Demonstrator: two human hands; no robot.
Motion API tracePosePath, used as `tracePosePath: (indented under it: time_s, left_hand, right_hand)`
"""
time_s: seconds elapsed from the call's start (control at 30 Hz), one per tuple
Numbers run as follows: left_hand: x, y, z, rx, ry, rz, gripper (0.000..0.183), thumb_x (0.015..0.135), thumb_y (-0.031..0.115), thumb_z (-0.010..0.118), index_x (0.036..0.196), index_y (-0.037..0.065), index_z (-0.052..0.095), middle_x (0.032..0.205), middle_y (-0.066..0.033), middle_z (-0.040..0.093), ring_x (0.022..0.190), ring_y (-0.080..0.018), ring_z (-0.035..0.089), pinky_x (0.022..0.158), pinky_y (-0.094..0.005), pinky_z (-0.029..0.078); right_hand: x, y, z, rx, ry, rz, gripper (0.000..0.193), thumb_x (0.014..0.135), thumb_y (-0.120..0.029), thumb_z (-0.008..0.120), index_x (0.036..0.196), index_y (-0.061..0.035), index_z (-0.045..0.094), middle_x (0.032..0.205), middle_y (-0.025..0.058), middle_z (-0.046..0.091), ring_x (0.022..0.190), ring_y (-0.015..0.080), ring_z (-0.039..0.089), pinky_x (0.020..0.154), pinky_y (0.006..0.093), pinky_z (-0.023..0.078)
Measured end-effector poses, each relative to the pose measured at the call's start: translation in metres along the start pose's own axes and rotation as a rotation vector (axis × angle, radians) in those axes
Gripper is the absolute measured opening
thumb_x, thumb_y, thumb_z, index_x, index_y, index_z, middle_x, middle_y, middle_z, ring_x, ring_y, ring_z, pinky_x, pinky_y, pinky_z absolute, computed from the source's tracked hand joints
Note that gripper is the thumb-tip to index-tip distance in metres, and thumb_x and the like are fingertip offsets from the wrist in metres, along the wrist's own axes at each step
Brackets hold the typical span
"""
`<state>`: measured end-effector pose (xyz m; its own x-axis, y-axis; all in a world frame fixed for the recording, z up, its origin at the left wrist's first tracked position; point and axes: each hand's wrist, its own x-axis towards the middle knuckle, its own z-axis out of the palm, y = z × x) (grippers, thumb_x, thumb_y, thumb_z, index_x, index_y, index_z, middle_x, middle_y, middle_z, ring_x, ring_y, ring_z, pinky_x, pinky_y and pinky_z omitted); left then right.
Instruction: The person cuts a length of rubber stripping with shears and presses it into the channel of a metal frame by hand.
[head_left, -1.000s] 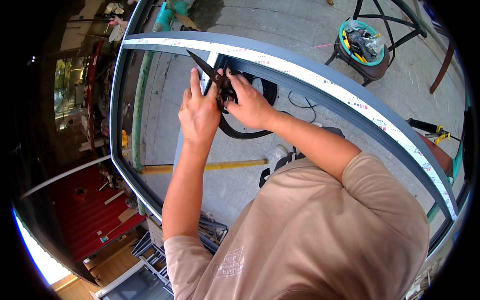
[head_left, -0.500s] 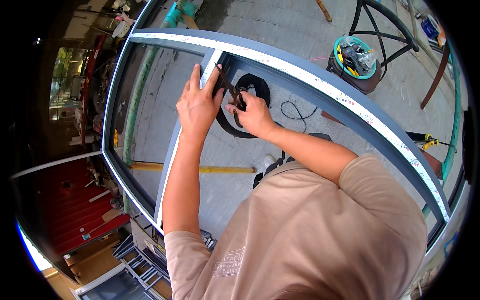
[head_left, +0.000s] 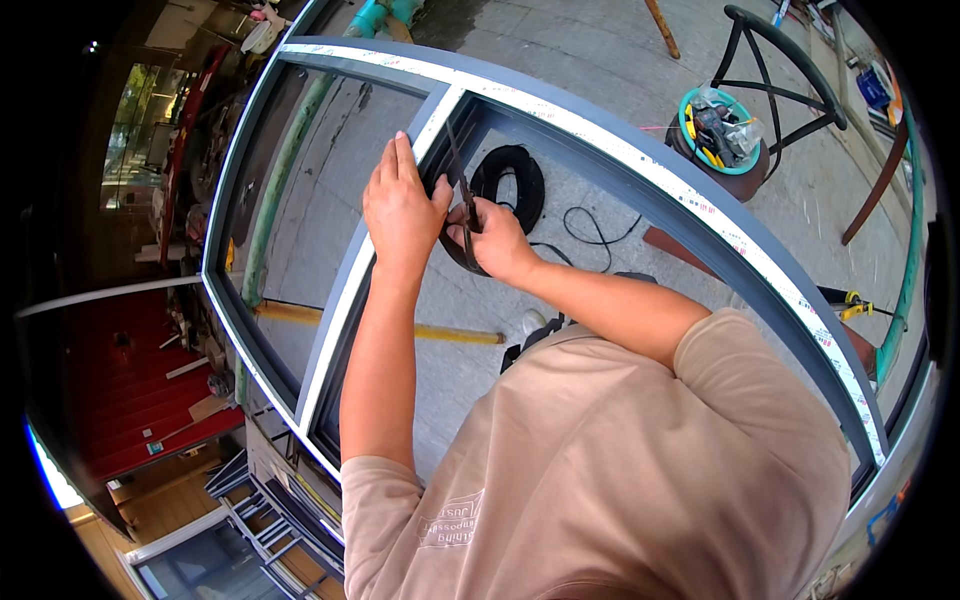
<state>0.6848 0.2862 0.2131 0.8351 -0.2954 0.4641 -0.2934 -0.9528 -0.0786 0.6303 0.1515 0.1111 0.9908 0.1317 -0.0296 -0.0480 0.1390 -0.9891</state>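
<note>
My left hand point(head_left: 400, 205) lies with straight fingers on the grey centre bar point(head_left: 345, 310) of a large window frame point(head_left: 640, 170), just below its top rail. Its thumb pins a black rubber strip point(head_left: 455, 258) that loops under both hands. Touching that thumb, my right hand point(head_left: 497, 240) grips black scissors point(head_left: 462, 195) whose blades point up along the bar's right edge. Beyond the hands, a coil of the same black strip point(head_left: 512, 180) rests on the concrete floor.
The frame's faces carry white protective tape. A teal bucket of tools point(head_left: 722, 130) sits on a round stool beside a black metal chair frame point(head_left: 790, 70). A yellow bar point(head_left: 440, 333), a green pipe point(head_left: 275, 190) and a yellow-handled tool point(head_left: 850, 300) lie around the frame.
The scissors have swung from pointing up-left to pointing nearly straight up along the bar. Both hands stay together on the bar, and the view has shifted slightly.
</note>
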Motion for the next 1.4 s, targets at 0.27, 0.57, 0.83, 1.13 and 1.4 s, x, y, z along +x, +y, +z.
tracePosePath:
  time_s: [0.27,0.57,0.83,1.13,1.4]
  left_hand:
    - [0.015,0.015,-0.013,-0.121,-0.137,-0.248,0.079,0.093,0.046,0.088,0.158,0.008,0.066,0.142,-0.0235,0.074,0.122,-0.0453,0.074,0.102,-0.0518,0.060]
    - [0.034,0.024,0.005,-0.059,-0.082,-0.309,0.059,0.098,0.050,0.082,0.125,-0.002,0.073,0.113,-0.0237,0.079,0.106,-0.0468,0.078,0.092,-0.0555,0.061]
    - [0.027,0.001,0.007,-0.168,-0.112,-0.222,0.071,0.097,0.045,0.085,0.141,-0.006,0.066,0.123,-0.0277,0.075,0.115,-0.0476,0.074,0.098,-0.0576,0.058]
    - [0.015,0.003,0.002,-0.092,-0.110,-0.098,0.094,0.085,0.032,0.094,0.160,-0.010,0.054,0.133,-0.0254,0.071,0.117,-0.0435,0.073,0.103,-0.0540,0.058]
    - [0.016,0.006,0.005,0.007,-0.149,-0.068,0.089,0.086,0.028,0.091,0.158,-0.011,0.055,0.131,-0.0251,0.072,0.113,-0.0415,0.075,0.100,-0.0501,0.061]
  right_hand:
    - [0.001,0.009,0.012,0.357,0.004,0.180,0.023,0.098,-0.017,0.086,0.108,0.0020,0.075,0.088,0.0065,0.076,0.081,0.0166,0.070,0.079,0.0360,0.058]
    - [0.001,0.011,0.014,0.158,0.080,0.130,0.022,0.098,-0.016,0.086,0.107,0.0013,0.075,0.092,0.0116,0.078,0.083,0.0211,0.072,0.082,0.0380,0.058]
    - [0.000,-0.002,0.023,0.208,0.061,0.141,0.019,0.099,-0.014,0.085,0.105,0.0006,0.074,0.091,0.0090,0.078,0.084,0.0182,0.071,0.082,0.0371,0.057]
    - [-0.001,-0.006,0.023,0.266,0.042,0.134,0.017,0.101,-0.014,0.083,0.104,-0.0010,0.074,0.095,0.0054,0.078,0.087,0.0148,0.070,0.083,0.0343,0.057]
    - [0.000,-0.015,0.025,0.250,0.027,0.119,0.016,0.101,-0.014,0.080,0.110,-0.0010,0.075,0.098,0.0091,0.081,0.091,0.0170,0.072,0.087,0.0360,0.058]
